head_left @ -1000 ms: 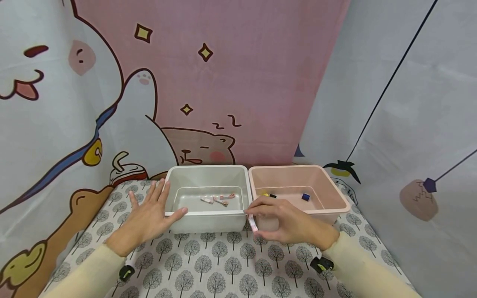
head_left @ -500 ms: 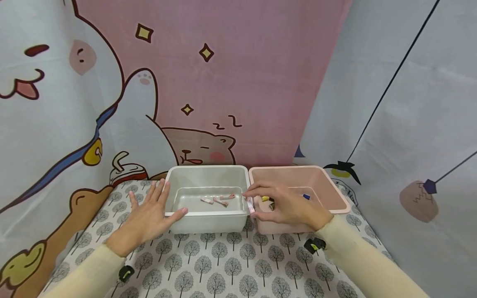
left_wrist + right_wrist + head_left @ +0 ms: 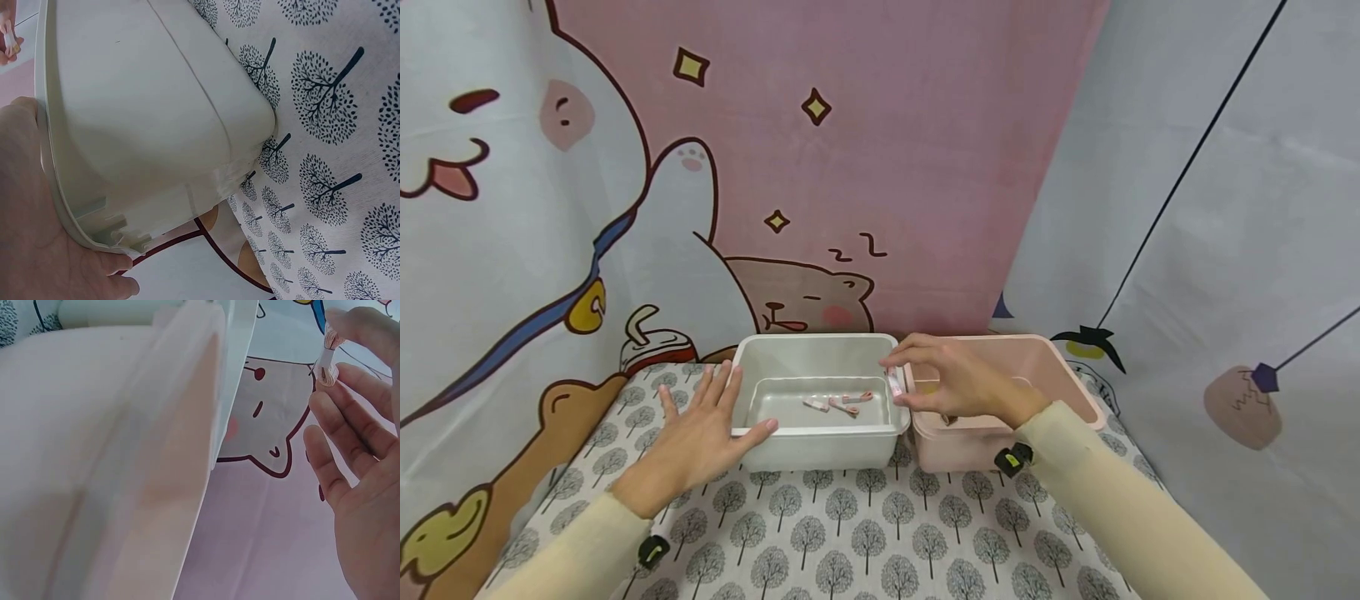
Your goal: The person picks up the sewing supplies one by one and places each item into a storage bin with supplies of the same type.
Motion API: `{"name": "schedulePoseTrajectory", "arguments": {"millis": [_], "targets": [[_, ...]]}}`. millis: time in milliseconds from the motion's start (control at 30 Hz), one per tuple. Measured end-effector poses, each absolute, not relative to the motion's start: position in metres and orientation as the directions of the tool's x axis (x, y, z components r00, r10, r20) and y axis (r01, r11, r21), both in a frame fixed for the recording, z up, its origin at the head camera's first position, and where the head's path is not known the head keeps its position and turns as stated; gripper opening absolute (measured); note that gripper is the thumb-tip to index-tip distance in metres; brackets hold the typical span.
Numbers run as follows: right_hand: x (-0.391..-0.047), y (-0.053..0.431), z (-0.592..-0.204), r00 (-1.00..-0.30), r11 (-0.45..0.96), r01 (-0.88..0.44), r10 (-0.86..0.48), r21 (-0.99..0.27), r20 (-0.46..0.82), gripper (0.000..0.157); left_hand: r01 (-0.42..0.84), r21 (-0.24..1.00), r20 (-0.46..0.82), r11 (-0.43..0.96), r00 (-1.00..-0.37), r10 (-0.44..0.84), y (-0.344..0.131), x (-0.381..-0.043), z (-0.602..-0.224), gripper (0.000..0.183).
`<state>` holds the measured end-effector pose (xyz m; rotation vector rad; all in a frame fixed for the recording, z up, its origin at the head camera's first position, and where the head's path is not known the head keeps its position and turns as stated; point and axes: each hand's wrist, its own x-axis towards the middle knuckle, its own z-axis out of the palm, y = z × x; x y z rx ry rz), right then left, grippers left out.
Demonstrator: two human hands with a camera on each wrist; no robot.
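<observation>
My right hand (image 3: 958,379) pinches a small skein of pale pink thread (image 3: 895,383) between thumb and fingertips, above the adjoining rims of the two bins. In the right wrist view the skein (image 3: 328,359) shows a white band round its middle, and the other fingers are half bent. Fingers spread, my left hand (image 3: 692,450) rests at the left rim of the white bin (image 3: 820,431). Several small pinkish bundles (image 3: 844,407) lie on that bin's floor. Beside it stands the pink bin (image 3: 1075,392), partly covered by my right hand.
A small dark piece (image 3: 949,419) and a bit of yellow (image 3: 930,387) show inside the pink bin. Both bins stand on a tree-patterned cloth (image 3: 835,533). Printed curtains (image 3: 925,167) hang close behind and at the sides.
The right hand has risen with the skein from in front of the pink bin, up and slightly left to above the adjoining rims. The left hand has stayed in place.
</observation>
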<state>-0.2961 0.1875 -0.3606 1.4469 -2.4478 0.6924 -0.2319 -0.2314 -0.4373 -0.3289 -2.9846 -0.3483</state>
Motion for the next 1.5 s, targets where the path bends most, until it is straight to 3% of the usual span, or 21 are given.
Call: {"name": "schedulePoseTrajectory", "arguments": {"millis": [333,600,867,1267,1500], "targets": [[-0.320,0.175,-0.353,-0.523,0.430,-0.851,-0.743,-0.302,0.418,0.047,0.216,0.220,0.138,0.951,-0.972,0.189,-0.233,-0.232,-0.438,0.119],[-0.337,0.167,-0.353,-0.594,0.493,-0.801,-0.719,-0.339,0.360,0.045,0.215,0.206,0.136,0.955,-0.972,0.189,-0.234,-0.234,-0.438,0.120],[-0.350,0.163,-0.356,-0.597,0.499,-0.797,-0.736,-0.340,0.320,0.045,0.224,0.204,0.139,0.953,-0.970,0.198,-0.233,-0.234,-0.437,0.118],[-0.367,0.162,-0.363,-0.658,0.568,-0.746,-0.706,-0.347,0.261,0.047,0.219,0.199,0.127,0.955,-0.972,0.196,-0.230,-0.234,-0.437,0.120],[-0.367,0.160,-0.363,-0.721,0.658,-0.689,-0.663,-0.305,0.199,0.066,0.218,0.213,0.130,0.952,-0.972,0.194,-0.230,-0.232,-0.436,0.119]]}}
